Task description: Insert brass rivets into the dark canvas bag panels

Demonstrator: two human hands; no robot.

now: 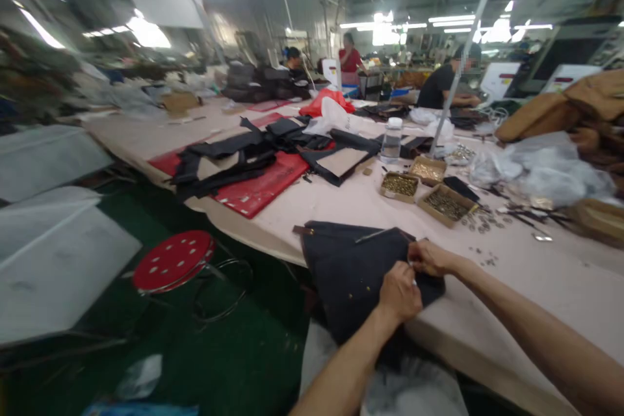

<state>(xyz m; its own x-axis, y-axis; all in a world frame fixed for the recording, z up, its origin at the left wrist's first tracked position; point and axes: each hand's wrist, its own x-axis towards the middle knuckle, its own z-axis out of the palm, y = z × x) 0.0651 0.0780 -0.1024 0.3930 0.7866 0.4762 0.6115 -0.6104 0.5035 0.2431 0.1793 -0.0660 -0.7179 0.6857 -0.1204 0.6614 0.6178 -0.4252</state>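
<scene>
Bare forearms [348, 364] reach in from the near edge, and both hands meet on a dark fabric piece [341, 266]. The left hand [402, 291] and right hand [428, 257] are curled close together, pinching its right part; whatever else sits between the fingertips is too small to tell. The fabric lies on the worktop [526, 299] and hangs over its near edge — beyond its right side stand open boxes [447, 206] of small metal parts. Far left of these, dark pieces [224, 166] cover a red board [268, 185].
</scene>
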